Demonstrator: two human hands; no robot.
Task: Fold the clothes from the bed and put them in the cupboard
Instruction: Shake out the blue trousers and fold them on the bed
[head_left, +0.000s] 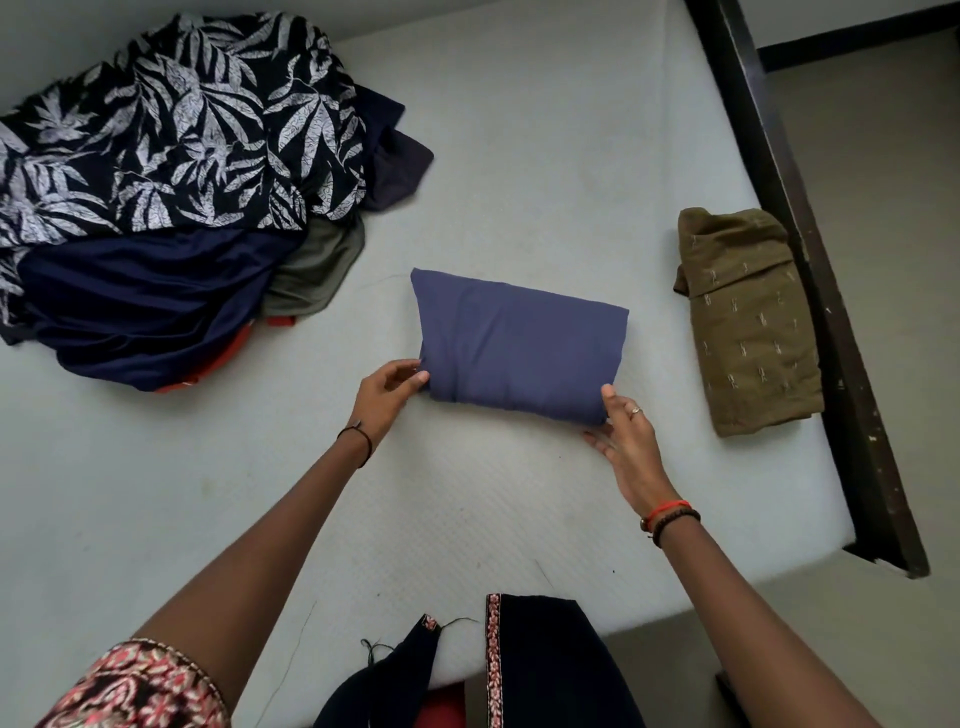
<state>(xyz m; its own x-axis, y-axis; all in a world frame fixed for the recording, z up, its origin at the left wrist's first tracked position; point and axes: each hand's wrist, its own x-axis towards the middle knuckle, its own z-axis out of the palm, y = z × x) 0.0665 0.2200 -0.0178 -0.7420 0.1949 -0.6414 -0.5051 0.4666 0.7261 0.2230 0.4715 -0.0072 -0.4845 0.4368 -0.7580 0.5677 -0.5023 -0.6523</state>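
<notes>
Blue-grey and folded into a thick packet, the blue garment (519, 343) lies in the middle of the bed (545, 130), between the unfolded pile (171, 197) and a folded olive garment (748, 327). The left hand (387, 392) pinches its near left corner and the right hand (623, 436) clamps the near right corner, thumb on top, so the hands are well apart. If it is lifted only by that near edge, the far layers would likely sag open and undo the fold.
</notes>
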